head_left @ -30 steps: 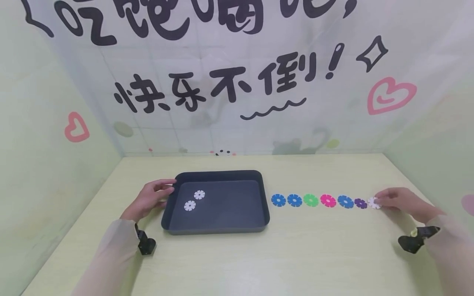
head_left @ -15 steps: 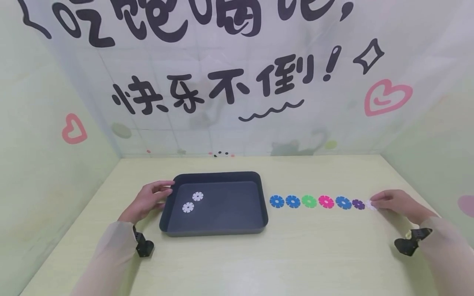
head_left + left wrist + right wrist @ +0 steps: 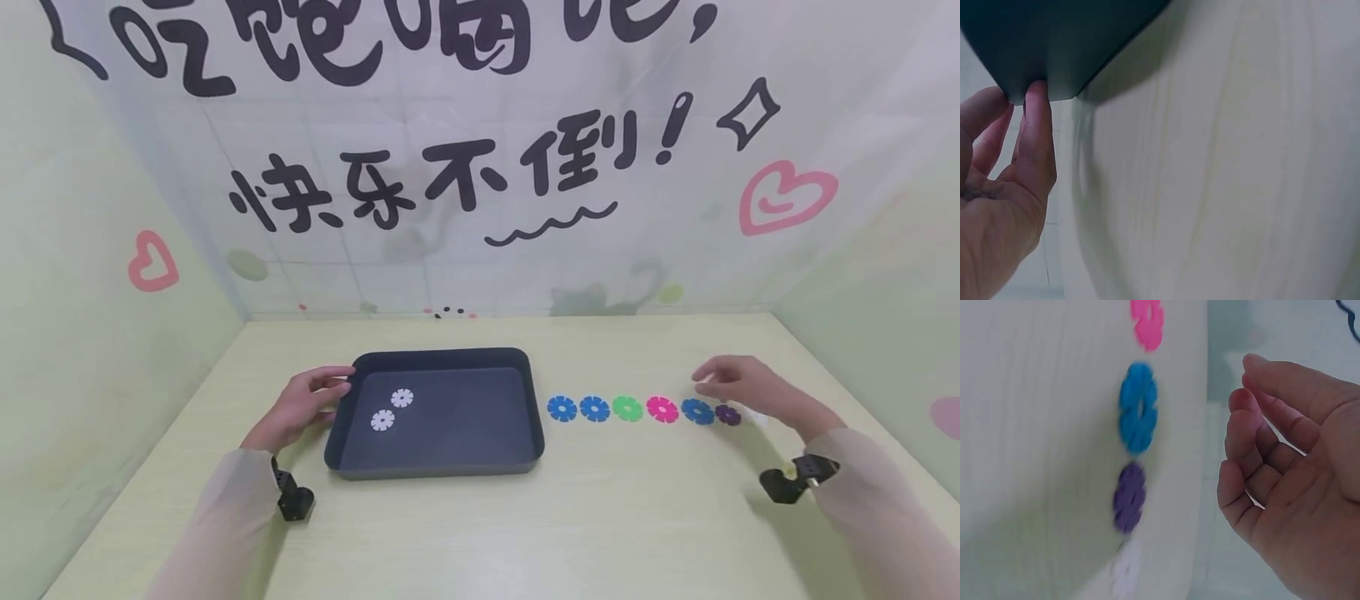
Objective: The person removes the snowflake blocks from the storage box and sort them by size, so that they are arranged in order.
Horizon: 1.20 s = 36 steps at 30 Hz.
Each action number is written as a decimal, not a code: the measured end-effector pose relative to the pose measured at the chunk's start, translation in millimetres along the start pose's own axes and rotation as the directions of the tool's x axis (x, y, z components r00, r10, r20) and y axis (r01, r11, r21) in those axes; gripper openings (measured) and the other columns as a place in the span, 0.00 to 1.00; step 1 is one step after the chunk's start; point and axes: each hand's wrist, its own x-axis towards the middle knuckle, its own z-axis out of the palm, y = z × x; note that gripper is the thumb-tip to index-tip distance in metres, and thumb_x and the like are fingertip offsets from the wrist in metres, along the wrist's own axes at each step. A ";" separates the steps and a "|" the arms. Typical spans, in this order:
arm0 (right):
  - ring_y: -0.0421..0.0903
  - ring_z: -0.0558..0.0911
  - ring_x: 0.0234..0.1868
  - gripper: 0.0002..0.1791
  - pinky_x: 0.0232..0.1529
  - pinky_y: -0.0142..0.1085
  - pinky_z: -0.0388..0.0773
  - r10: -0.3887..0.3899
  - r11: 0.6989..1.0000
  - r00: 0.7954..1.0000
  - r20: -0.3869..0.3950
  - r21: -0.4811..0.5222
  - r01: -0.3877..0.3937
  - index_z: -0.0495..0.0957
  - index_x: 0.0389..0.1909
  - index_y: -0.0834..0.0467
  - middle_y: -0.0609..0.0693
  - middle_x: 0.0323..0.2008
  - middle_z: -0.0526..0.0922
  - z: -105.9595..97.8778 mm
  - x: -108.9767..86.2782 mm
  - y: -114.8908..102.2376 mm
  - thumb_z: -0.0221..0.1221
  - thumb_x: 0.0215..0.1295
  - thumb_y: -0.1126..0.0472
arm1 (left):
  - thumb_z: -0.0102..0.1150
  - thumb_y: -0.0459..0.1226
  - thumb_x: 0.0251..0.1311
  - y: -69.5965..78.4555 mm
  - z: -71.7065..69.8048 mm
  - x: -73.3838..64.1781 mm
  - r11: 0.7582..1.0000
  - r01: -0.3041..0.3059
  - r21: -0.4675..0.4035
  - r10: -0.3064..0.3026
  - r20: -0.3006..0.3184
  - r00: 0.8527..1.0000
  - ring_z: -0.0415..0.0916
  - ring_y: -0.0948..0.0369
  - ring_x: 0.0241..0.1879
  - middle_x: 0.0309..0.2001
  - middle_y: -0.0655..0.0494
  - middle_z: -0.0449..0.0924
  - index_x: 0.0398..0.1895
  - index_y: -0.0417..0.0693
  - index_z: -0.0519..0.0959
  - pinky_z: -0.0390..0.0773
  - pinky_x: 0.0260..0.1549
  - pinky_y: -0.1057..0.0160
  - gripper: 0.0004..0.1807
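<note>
My left hand (image 3: 296,404) grips the left side of a dark grey baking tray (image 3: 435,472). In the left wrist view, the thumb lies on the tray's outer wall (image 3: 1060,44) and the other fingers reach its far edge. My right hand (image 3: 750,390), holding nothing, hovers over the right end of a row of snowflake discs, its fingers loosely bent. Nearest below it are a blue disc (image 3: 698,411), a purple disc (image 3: 727,414) and a white disc (image 3: 1125,572), the last partly hidden by the hand in the head view.
Two white snowflake discs (image 3: 382,419) lie inside the tray on its left. Leftward along the row sit a pink disc (image 3: 662,409), a green disc (image 3: 627,408) and two blue discs (image 3: 562,408). Printed cloth walls (image 3: 480,275) close off the table's back and sides.
My right hand has let go of the white disc at the row's right end, then risen and moved left. The left hand stays at the tray.
</note>
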 end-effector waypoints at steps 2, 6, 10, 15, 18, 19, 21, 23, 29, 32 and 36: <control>0.51 0.78 0.32 0.17 0.34 0.38 0.77 -0.061 0.998 0.998 0.026 -0.003 0.061 0.74 0.45 0.70 0.55 0.31 0.79 6.6 10.4 -19.9 0.58 0.61 0.60 | 0.53 0.34 0.63 0.6 0.4 -0.2 1.000 0.002 0.000 -0.002 -0.002 1.000 0.74 0.60 0.39 0.52 0.37 0.68 0.63 0.36 0.64 0.79 0.33 0.64 0.25; 0.51 0.76 0.32 0.14 0.35 0.38 0.77 -0.137 0.991 0.988 0.073 -0.003 0.137 0.75 0.44 0.66 0.54 0.31 0.77 24.3 31.7 -60.8 0.59 0.61 0.62 | 0.53 0.34 0.63 1.4 0.7 -0.5 1.000 0.008 0.008 -0.008 -0.007 1.000 0.74 0.60 0.39 0.52 0.37 0.68 0.63 0.36 0.64 0.79 0.34 0.64 0.25; 0.49 0.75 0.31 0.12 0.34 0.36 0.75 -0.232 0.973 0.967 0.108 0.022 0.231 0.76 0.42 0.63 0.51 0.29 0.78 47.9 56.5 -99.3 0.60 0.60 0.62 | 0.53 0.34 0.63 1.2 0.0 -0.8 1.000 0.009 0.005 -0.009 -0.007 1.000 0.73 0.60 0.39 0.52 0.37 0.68 0.63 0.36 0.64 0.78 0.34 0.64 0.25; 0.43 0.77 0.30 0.10 0.34 0.36 0.75 -0.349 0.937 0.923 0.165 0.068 0.342 0.77 0.40 0.63 0.49 0.29 0.80 79.9 89.5 -145.9 0.61 0.59 0.63 | 0.53 0.33 0.63 -1.4 1.1 1.3 1.000 0.008 -0.015 -0.008 0.002 1.000 0.73 0.59 0.39 0.51 0.38 0.68 0.62 0.36 0.64 0.78 0.33 0.64 0.25; 0.42 0.77 0.32 0.10 0.35 0.35 0.75 -0.389 0.921 0.899 0.204 0.077 0.381 0.78 0.39 0.63 0.48 0.30 0.79 100.3 109.0 -172.1 0.61 0.58 0.64 | 0.53 0.33 0.63 -2.4 1.5 1.8 1.000 0.005 -0.016 -0.005 0.000 1.000 0.73 0.59 0.39 0.51 0.38 0.68 0.62 0.36 0.64 0.78 0.33 0.64 0.25; 0.42 0.77 0.33 0.10 0.36 0.35 0.75 -0.399 0.917 0.892 0.212 0.077 0.392 0.78 0.39 0.63 0.49 0.31 0.80 107.4 115.2 -180.1 0.61 0.57 0.64 | 0.53 0.33 0.63 -2.4 1.5 1.7 1.000 0.005 -0.018 -0.005 -0.001 1.000 0.73 0.59 0.39 0.51 0.38 0.68 0.62 0.36 0.64 0.78 0.34 0.64 0.25; 0.42 0.77 0.35 0.10 0.38 0.34 0.75 -0.422 0.907 0.877 0.229 0.089 0.413 0.79 0.39 0.64 0.53 0.33 0.80 121.2 126.7 -194.6 0.62 0.57 0.64 | 0.53 0.33 0.63 -1.7 1.4 1.2 1.000 0.001 -0.024 -0.001 0.001 1.000 0.73 0.60 0.39 0.51 0.38 0.68 0.62 0.36 0.64 0.78 0.34 0.64 0.25; 0.43 0.77 0.37 0.11 0.40 0.32 0.75 -0.447 0.895 0.860 0.245 0.114 0.432 0.79 0.40 0.65 0.55 0.35 0.80 135.3 137.6 -206.2 0.62 0.56 0.65 | 0.53 0.34 0.63 -0.9 1.6 0.9 1.000 0.002 -0.027 -0.002 0.001 1.000 0.73 0.61 0.39 0.51 0.39 0.68 0.63 0.36 0.64 0.78 0.34 0.64 0.25; 0.41 0.78 0.37 0.14 0.39 0.28 0.74 -0.461 0.887 0.831 0.312 0.165 0.431 0.77 0.42 0.68 0.53 0.35 0.81 173.9 163.4 -234.2 0.63 0.55 0.67 | 0.53 0.35 0.63 -1.2 0.7 2.0 1.000 0.009 -0.015 -0.009 -0.007 1.000 0.72 0.61 0.39 0.51 0.39 0.68 0.62 0.36 0.64 0.78 0.34 0.64 0.25; 0.40 0.78 0.36 0.14 0.38 0.27 0.73 -0.453 0.891 0.827 0.332 0.147 0.430 0.77 0.42 0.67 0.52 0.34 0.81 189.3 171.7 -245.7 0.63 0.54 0.67 | 0.54 0.35 0.62 -2.1 0.4 2.4 1.000 0.011 -0.015 -0.011 -0.012 1.000 0.72 0.61 0.38 0.50 0.40 0.69 0.62 0.36 0.65 0.78 0.33 0.65 0.25; 0.40 0.75 0.35 0.14 0.37 0.27 0.71 -0.413 0.907 0.837 0.358 0.077 0.415 0.78 0.42 0.63 0.52 0.34 0.79 204.2 179.9 -258.1 0.64 0.54 0.66 | 0.55 0.34 0.62 -2.0 0.7 2.4 1.000 0.012 -0.027 -0.012 -0.014 1.000 0.72 0.62 0.37 0.49 0.41 0.69 0.62 0.36 0.65 0.78 0.31 0.66 0.26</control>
